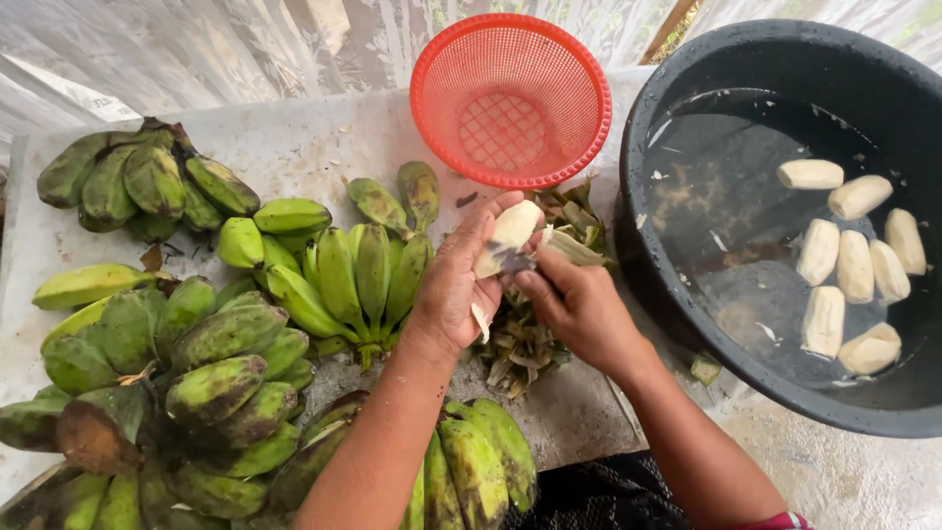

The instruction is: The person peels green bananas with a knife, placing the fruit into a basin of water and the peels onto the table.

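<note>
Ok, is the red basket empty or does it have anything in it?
Empty. The red basket stands upright on the table, and its bare mesh bottom shows all across, with no fruit or peel inside.

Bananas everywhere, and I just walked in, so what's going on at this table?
A person is peeling a green banana: the left hand holds the mostly pale, peeled fruit while the right hand works at its skin. Peel scraps are piled beneath the hands. Peeled bananas float in the black tub of water. Unpeeled green bunches cover the table, beside an empty red basket.
</note>
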